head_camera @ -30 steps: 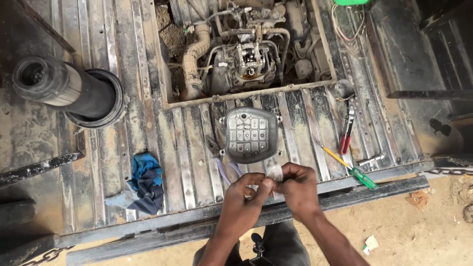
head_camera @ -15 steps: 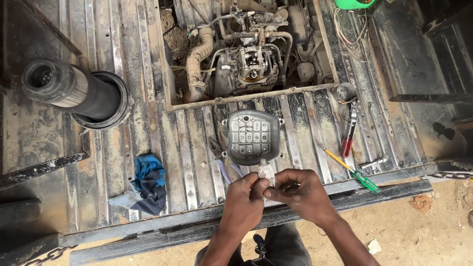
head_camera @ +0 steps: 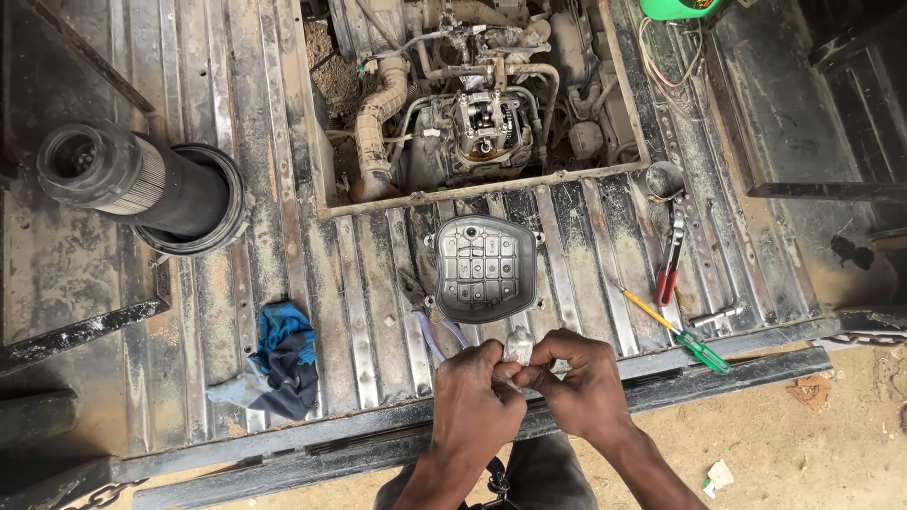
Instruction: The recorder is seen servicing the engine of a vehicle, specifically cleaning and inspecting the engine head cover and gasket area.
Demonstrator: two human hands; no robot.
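Held item: a small pale, crumpled-looking piece [head_camera: 518, 346] was pinched between both hands above the near edge of the ribbed metal truck bed [head_camera: 236, 283]; its kind could not be told.
Left hand [head_camera: 475, 406]: closed, fingers gripping the left side of the pale piece.
Right hand [head_camera: 578, 382]: closed, fingertips clamped on the right side of the same piece, touching the left hand.
Just beyond the hands: a grey ribbed engine cover [head_camera: 486, 267] lay flat on the bed, with pliers [head_camera: 425, 307] just left of it.
Right side: a green-handled screwdriver [head_camera: 675, 331] and red-handled pliers [head_camera: 669, 260] lay near each other.
Left side: a blue rag [head_camera: 279, 359] lay near the bed edge; a black cylindrical filter [head_camera: 142, 184] lay well apart.
Far side: an open hatch exposed the engine [head_camera: 482, 113].
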